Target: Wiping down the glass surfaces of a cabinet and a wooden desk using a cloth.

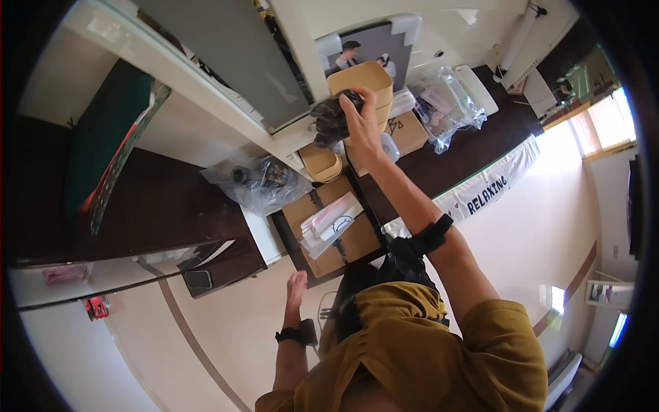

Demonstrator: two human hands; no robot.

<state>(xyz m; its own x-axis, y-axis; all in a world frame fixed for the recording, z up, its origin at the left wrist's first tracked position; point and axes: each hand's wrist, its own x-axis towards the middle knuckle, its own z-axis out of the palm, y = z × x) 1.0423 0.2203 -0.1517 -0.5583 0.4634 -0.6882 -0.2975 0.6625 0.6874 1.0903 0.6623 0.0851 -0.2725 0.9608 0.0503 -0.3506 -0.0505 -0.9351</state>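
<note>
My right hand [364,123] reaches forward and grips a crumpled dark bundle [331,119], which could be thin plastic or cloth. That bundle hangs in front of a stack of tan plastic bins [382,103], overlapping their left side. Lower down, my left hand [297,286] is held in the air near the front edge of a cardboard box [319,265], with nothing visible in it. Its fingers are seen edge-on. On top of the box lie several flat white packets [329,224]. A smaller tan basket [322,161] stands behind the box, below the bundle.
A clear plastic bag of items [265,180] sits left of the box. Plastic-wrapped goods [448,100] and a small carton [406,134] stand on the dark counter [443,172] at right. A phone [198,279] lies on a dark ledge at left. A framed picture [368,44] leans behind the bins.
</note>
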